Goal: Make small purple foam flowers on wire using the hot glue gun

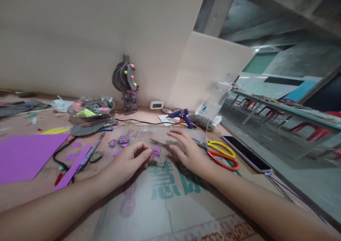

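Observation:
My left hand (134, 159) is closed, thumb and forefinger pinching the edge of a small purple flower (156, 152) with grey cord on it. To its right, my right hand (186, 150) has its fingers apart over the printed board (170, 209). A pair of scissors with yellow and red handles (223, 161) lies just beyond my right hand, its blades partly hidden behind the fingers. More purple flower pieces (123, 140) rest behind my left hand. A thin grey thread (169, 216) runs down the board.
Purple sheet (29, 157), purple strip (74, 168) and pen (92, 152) lie left. Farther back are a metal bowl (90, 108), hanging grey ornament (129, 81), white timer (156, 105), blue glue gun (183, 117) and yarn (201, 121). A phone (247, 154) lies near the right edge.

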Demonstrator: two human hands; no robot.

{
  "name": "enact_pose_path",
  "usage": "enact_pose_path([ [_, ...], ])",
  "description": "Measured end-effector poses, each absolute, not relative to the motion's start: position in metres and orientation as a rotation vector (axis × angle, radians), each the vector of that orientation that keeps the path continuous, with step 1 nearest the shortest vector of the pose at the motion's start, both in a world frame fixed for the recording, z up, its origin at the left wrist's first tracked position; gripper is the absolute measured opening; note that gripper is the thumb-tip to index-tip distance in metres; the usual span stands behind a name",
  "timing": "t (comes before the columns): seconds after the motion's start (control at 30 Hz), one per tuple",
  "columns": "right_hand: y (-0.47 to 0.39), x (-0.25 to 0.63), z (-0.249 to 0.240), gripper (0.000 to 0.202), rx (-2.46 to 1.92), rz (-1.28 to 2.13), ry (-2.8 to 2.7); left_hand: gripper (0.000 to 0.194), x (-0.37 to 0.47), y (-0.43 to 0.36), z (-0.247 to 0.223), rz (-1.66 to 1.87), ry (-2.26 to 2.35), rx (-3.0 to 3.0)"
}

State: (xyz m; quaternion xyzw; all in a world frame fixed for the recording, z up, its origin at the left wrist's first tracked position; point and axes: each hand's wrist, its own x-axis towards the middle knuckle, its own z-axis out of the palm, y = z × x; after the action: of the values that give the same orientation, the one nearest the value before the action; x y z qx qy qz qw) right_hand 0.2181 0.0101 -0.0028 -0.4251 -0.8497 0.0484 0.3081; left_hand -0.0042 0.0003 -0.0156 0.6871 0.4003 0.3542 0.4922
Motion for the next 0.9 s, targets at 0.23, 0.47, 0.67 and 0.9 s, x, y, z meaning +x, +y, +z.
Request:
enact_pose_path([
  [0.23,-0.015,0.204,0.01,0.038,-1.005,0.114,-2.499,0.025,-0.004,0.002,-0.019,0.911,0.935,1.573],
  [0.47,-0.024,0.193,0.006,0.022,-0.781,-0.067,-2.62,0.024,-0.005,0.003,-0.02,0.921,0.965,1.598],
  [0.67,-0.028,0.194,0.01,0.025,-0.684,-0.373,-2.702,0.024,-0.005,0.003,-0.019,0.906,0.956,1.648],
  [0.9,-0.032,0.202,0.016,0.015,-0.605,-0.402,-2.625,0.023,-0.005,0.003,-0.02,0.916,0.961,1.628],
])
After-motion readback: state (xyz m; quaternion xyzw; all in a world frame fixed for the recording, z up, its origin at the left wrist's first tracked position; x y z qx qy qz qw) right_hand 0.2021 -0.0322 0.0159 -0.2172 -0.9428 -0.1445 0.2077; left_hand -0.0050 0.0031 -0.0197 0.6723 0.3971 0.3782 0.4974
